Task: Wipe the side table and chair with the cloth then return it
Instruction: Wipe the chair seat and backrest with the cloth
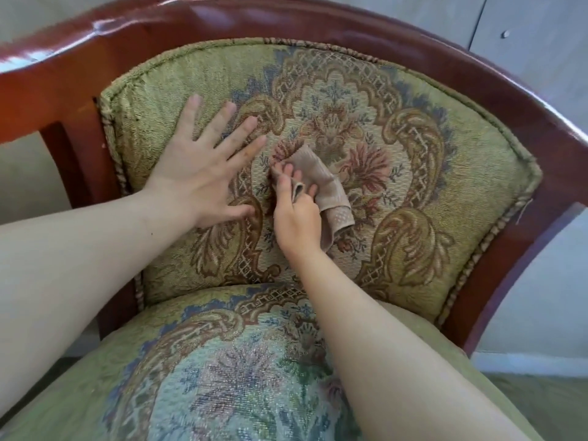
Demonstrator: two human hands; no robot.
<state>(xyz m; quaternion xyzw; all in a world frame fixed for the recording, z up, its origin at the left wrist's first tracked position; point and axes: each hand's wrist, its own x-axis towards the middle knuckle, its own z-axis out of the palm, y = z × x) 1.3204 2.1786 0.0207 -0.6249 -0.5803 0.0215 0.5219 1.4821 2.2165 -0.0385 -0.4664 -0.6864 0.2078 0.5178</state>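
The small beige ribbed cloth (321, 186), bunched and folded over on itself, sits right in the middle of the chair's backrest, pressed onto the red flower at the centre of the pattern, and the right hand (296, 214) has it pinched, fingers curled over its upper fold while a loose tail hangs down past the wrist. Over on the other side, the left hand (203, 173) is flat and wide open, fingers fanned across the green-and-gold floral tapestry backrest cushion (397, 192), apparently bracing it. So the step in hand looks like the chair half of the job, the upholstered back getting its wipe. The glossy red-brown curved wooden frame (477, 81) arcs around the cushion, and the matching tapestry seat (229, 377) lies below the forearms; I can't say whether either has been wiped. The next move, as I judge it, calls for steady pressure and broad strokes outward toward the rope-trimmed edges, keeping that dangling tail gathered. The side table is out of view, as is wherever the cloth goes back. Containers? None showing here, nothing to report inside any.
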